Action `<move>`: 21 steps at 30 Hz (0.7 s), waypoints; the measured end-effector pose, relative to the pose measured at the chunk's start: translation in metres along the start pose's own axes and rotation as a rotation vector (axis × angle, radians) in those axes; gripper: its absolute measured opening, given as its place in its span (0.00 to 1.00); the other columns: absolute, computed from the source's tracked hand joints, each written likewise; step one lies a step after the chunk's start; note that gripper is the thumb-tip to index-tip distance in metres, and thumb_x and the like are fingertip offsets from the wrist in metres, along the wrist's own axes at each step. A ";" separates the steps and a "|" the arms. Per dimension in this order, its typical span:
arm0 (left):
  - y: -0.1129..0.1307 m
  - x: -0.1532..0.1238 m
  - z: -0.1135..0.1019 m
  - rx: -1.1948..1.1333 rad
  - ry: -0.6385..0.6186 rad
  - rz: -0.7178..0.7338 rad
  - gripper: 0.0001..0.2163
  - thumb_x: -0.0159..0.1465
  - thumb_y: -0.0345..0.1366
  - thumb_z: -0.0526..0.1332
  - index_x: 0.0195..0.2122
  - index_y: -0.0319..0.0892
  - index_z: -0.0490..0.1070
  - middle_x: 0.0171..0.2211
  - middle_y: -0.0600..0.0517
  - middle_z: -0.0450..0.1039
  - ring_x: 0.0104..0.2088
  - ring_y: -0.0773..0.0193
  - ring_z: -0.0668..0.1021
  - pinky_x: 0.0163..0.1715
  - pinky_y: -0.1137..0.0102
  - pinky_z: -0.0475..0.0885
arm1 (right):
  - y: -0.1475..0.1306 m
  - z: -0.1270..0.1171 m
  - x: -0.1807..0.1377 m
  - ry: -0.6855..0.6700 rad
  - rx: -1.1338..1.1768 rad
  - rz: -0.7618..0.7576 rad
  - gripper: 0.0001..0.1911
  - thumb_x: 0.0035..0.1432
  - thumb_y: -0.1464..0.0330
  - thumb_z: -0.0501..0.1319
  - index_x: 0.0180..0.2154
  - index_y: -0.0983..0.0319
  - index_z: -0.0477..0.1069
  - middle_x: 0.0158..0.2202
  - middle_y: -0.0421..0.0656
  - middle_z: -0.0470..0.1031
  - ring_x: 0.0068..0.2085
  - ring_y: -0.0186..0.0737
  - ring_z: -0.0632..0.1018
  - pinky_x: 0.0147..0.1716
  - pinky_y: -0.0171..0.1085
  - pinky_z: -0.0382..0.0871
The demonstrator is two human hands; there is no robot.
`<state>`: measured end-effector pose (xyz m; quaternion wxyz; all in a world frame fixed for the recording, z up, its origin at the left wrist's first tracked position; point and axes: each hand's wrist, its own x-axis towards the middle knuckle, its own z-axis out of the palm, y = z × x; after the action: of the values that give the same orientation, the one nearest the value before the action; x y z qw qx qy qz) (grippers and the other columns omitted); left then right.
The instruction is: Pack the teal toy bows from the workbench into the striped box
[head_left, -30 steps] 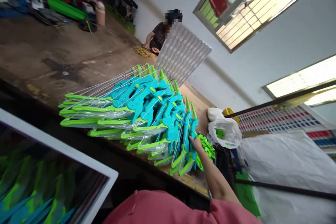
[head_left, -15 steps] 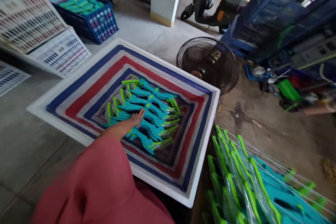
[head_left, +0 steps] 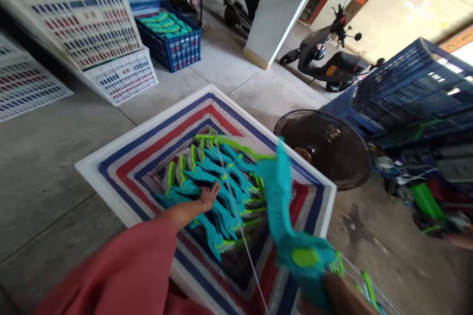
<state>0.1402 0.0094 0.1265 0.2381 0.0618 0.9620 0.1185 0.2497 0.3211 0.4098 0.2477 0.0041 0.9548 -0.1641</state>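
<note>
My left hand [head_left: 210, 195] lies with fingers stretched out on a row of teal plastic pieces with lime-green ends [head_left: 192, 174]; I cannot name their kind. They lie side by side inside a white crate [head_left: 121, 150] lined with red, white and blue striped sheeting. At the lower right, my right hand [head_left: 342, 293], blurred and partly cut off, grips one similar teal-and-green piece [head_left: 279, 197] raised above the crate, near the camera. Its long green-edged arm reaches left over the row. A thin white string [head_left: 242, 234] runs across the crate.
A round fan [head_left: 323, 147] stands just beyond the crate. White crates [head_left: 123, 76] and a blue crate [head_left: 173, 51] of similar pieces are at the back left. Blue crates [head_left: 414, 88] are stacked on the right, and a scooter [head_left: 328, 54] stands behind.
My right hand has come into view from the lower right with a teal-and-green piece, now above the crate. My left hand stays on the row. The camera view has shifted.
</note>
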 end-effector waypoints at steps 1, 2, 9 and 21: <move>-0.001 0.002 0.002 0.000 0.005 -0.002 0.31 0.62 0.22 0.62 0.68 0.43 0.65 0.70 0.37 0.58 0.54 0.41 0.76 0.56 0.42 0.69 | -0.019 -0.001 0.029 -0.061 -0.050 -0.070 0.11 0.63 0.55 0.65 0.33 0.54 0.75 0.33 0.43 0.76 0.33 0.39 0.78 0.33 0.35 0.73; -0.003 0.003 0.004 0.004 0.009 -0.005 0.31 0.62 0.21 0.60 0.68 0.44 0.66 0.70 0.38 0.58 0.54 0.40 0.77 0.56 0.41 0.69 | -0.040 0.003 0.063 -0.111 -0.112 -0.138 0.08 0.62 0.59 0.64 0.34 0.55 0.75 0.32 0.44 0.77 0.32 0.40 0.78 0.34 0.36 0.73; -0.013 0.009 0.025 0.106 0.003 0.040 0.33 0.65 0.21 0.52 0.71 0.49 0.59 0.73 0.46 0.52 0.56 0.38 0.75 0.55 0.44 0.70 | -0.135 0.123 0.289 -0.012 -0.314 -0.096 0.15 0.67 0.71 0.57 0.54 0.69 0.67 0.51 0.58 0.75 0.50 0.50 0.77 0.49 0.42 0.70; -0.023 0.013 0.037 0.222 -0.147 0.152 0.44 0.59 0.32 0.71 0.74 0.48 0.51 0.75 0.39 0.41 0.60 0.35 0.72 0.56 0.42 0.71 | -0.101 0.238 0.349 0.006 -0.337 0.073 0.14 0.71 0.68 0.59 0.55 0.66 0.69 0.53 0.49 0.71 0.54 0.47 0.73 0.55 0.48 0.69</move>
<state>0.1444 -0.0037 0.0832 0.2898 0.1691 0.9417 0.0241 0.0470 0.1249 0.0802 0.2478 -0.0023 0.9688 0.0072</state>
